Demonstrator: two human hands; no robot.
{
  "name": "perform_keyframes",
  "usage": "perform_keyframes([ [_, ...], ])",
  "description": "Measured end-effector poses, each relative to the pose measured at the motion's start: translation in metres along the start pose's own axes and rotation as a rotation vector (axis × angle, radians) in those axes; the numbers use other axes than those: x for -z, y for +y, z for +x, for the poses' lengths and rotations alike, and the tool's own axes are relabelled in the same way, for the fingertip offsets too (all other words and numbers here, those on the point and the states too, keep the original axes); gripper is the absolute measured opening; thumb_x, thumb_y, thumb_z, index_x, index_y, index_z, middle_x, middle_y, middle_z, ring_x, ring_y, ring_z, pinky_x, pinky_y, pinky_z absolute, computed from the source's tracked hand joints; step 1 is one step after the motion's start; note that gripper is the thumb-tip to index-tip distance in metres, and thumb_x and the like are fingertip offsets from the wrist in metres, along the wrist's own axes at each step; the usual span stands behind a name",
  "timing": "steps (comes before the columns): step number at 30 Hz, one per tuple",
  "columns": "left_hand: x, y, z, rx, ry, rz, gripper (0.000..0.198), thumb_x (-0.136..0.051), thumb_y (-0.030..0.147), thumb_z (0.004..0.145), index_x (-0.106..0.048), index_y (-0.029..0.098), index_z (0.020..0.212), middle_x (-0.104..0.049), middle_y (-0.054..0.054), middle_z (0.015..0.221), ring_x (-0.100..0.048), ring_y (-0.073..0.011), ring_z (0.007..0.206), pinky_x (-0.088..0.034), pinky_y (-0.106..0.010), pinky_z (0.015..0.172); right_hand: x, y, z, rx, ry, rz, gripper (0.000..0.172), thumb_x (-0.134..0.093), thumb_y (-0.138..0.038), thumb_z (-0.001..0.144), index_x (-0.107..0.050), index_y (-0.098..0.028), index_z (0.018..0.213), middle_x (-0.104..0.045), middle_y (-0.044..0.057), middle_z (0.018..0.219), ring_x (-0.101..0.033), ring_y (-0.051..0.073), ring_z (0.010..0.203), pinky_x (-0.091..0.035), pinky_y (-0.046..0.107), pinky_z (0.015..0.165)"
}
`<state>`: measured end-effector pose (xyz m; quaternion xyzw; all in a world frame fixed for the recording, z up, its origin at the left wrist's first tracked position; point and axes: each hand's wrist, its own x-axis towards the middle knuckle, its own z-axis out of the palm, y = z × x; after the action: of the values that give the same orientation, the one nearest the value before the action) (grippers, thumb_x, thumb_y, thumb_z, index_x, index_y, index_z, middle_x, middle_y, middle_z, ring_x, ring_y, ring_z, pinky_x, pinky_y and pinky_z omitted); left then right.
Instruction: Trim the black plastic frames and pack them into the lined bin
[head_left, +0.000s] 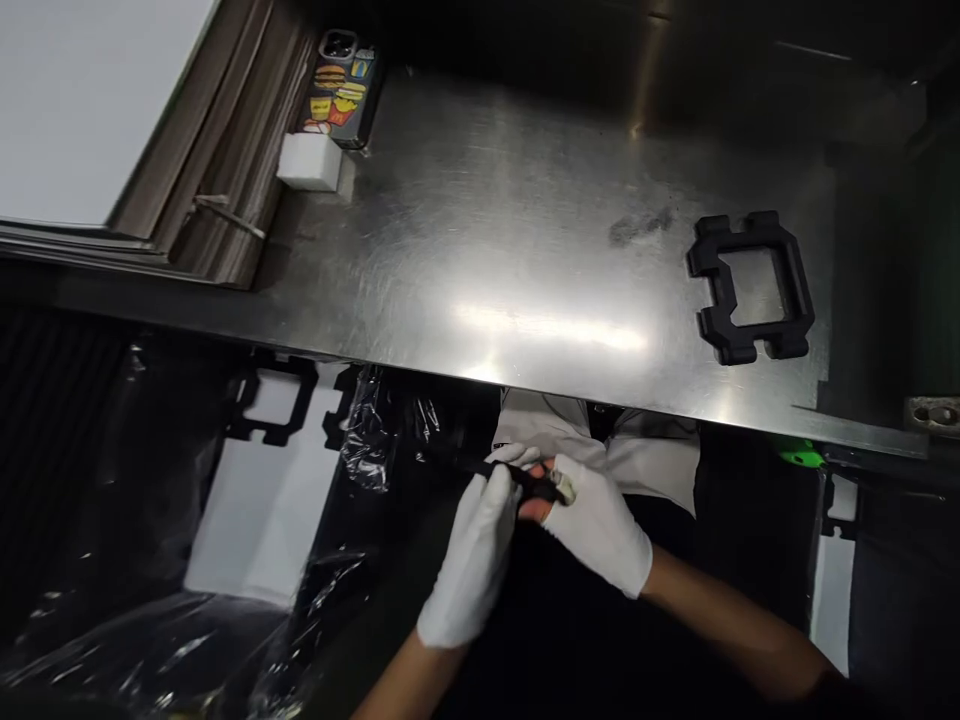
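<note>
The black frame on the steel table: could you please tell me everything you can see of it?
The black frame is a matte, chunky piece, probably plastic or rubber. It forms a roughly rectangular ring around an open middle, through which the steel table shows. Short blocky tabs stick out at its left corners and along its lower edge. It lies flat near the table's right end, close to the front edge. Nothing touches it except the table; both gloved hands are below the table edge, well away from it.

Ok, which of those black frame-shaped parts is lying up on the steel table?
The black frame at the table's right end, alone on the steel. The other frames sit below the table's near edge, left of the gloved hands, on white sheet.
</note>
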<state>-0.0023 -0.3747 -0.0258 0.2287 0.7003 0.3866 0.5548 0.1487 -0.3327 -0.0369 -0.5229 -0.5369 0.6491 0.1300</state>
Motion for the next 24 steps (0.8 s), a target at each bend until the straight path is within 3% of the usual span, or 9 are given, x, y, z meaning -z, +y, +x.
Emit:
perform_keyframes([
  [3, 0.0, 0.007, 0.009, 0.072, -0.047, 0.002, 0.047, -0.058, 0.065, 0.101, -0.066, 0.02, 0.096, -0.074, -0.007, 0.09, -0.071, -0.0224, 0.081, -0.059, -0.032, 0.077, 0.008, -0.002, -0.016, 0.118, 0.007, -0.052, 0.031, -0.058, -0.049, 0.11, -0.066, -0.023, 0.125, -0.075, 0.008, 0.122, -0.072, 0.023, 0.114, -0.058, 0.037, 0.103],
  [6, 0.004, 0.001, 0.005, 0.111, -0.099, 0.404, 0.039, -0.072, 0.059, 0.087, -0.06, 0.023, 0.08, -0.065, -0.001, 0.065, -0.063, -0.0212, 0.061, -0.048, -0.03, 0.06, 0.027, 0.005, -0.031, 0.162, 0.095, -0.174, 0.042, -0.03, -0.047, 0.118, -0.064, -0.023, 0.11, -0.072, 0.008, 0.113, -0.071, 0.021, 0.103, -0.058, 0.035, 0.097],
  [9, 0.005, -0.014, -0.005, -0.023, -0.165, 0.899, 0.035, -0.073, 0.057, 0.087, -0.067, 0.022, 0.088, -0.07, -0.003, 0.065, -0.069, -0.0271, 0.061, -0.044, -0.032, 0.059, 0.038, 0.017, -0.042, 0.064, -0.085, -0.398, 0.043, -0.031, -0.049, 0.119, -0.059, -0.023, 0.099, -0.07, 0.001, 0.089, -0.067, 0.017, 0.076, -0.053, 0.029, 0.075],
  [13, 0.002, -0.03, -0.016, -0.282, -0.212, 1.255, 0.037, -0.065, 0.056, 0.094, -0.07, 0.019, 0.093, -0.069, -0.007, 0.059, -0.071, -0.0315, 0.057, -0.041, -0.035, 0.058, 0.035, 0.028, -0.052, -0.012, -0.2, -0.666, 0.042, -0.03, -0.048, 0.12, -0.061, -0.023, 0.108, -0.073, 0.0, 0.086, -0.066, 0.015, 0.069, -0.039, 0.027, 0.064],
  [18, -0.001, -0.031, -0.018, -0.339, -0.245, 1.393, 0.036, -0.062, 0.053, 0.096, -0.068, 0.019, 0.087, -0.069, -0.007, 0.057, -0.071, -0.0297, 0.055, -0.041, -0.035, 0.057, 0.026, 0.027, -0.057, -0.027, -0.214, -0.774, 0.037, -0.032, -0.043, 0.12, -0.061, -0.022, 0.109, -0.076, 0.0, 0.089, -0.069, 0.016, 0.071, -0.034, 0.027, 0.061],
  [24, -0.002, -0.028, -0.021, -0.401, -0.2, 1.416, 0.035, -0.058, 0.049, 0.098, -0.07, 0.019, 0.085, -0.068, -0.005, 0.055, -0.072, -0.0283, 0.053, -0.046, -0.035, 0.057, 0.023, 0.024, -0.058, -0.068, -0.217, -0.764, 0.036, -0.034, -0.043, 0.12, -0.06, -0.022, 0.108, -0.075, 0.0, 0.087, -0.07, 0.016, 0.07, -0.036, 0.027, 0.061],
])
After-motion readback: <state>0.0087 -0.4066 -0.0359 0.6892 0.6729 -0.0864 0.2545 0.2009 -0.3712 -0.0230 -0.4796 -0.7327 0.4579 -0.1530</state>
